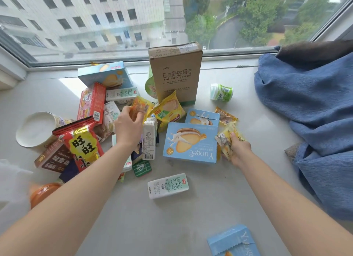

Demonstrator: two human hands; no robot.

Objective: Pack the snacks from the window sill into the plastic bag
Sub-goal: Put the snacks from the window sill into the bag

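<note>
I was at the gathering stage, both hands out over the window sill (pixel 219 208) and nothing yet packed that I could see. My left hand (pixel 128 126) had its fingers (pixel 133 110) curled round a small orange-yellow packet (pixel 140 106), pinched up out of the heap beside the yellow biscuit bag (pixel 169 110). My right hand (pixel 239 149) gripped a pale yellow wrapped snack (pixel 227 139), just beside the big blue Yuogee box (pixel 191 143).

The rest lay scattered: a red bag (pixel 82 141) and a paper cup (pixel 36 129) to the left, a milk carton (pixel 168 186) lying flat nearer me, another blue box (pixel 106 75) by the glass, and a tall brown carton (pixel 175 72) standing upright behind the pile.

The plastic bag (pixel 11 181) seemed to be the pale, blurred film at the far left edge; I could not tell whether its mouth was open.

Next, I judged, both handfuls wanted carrying left to that bag, and one hand would likely have to free itself to hold the mouth wide.
</note>
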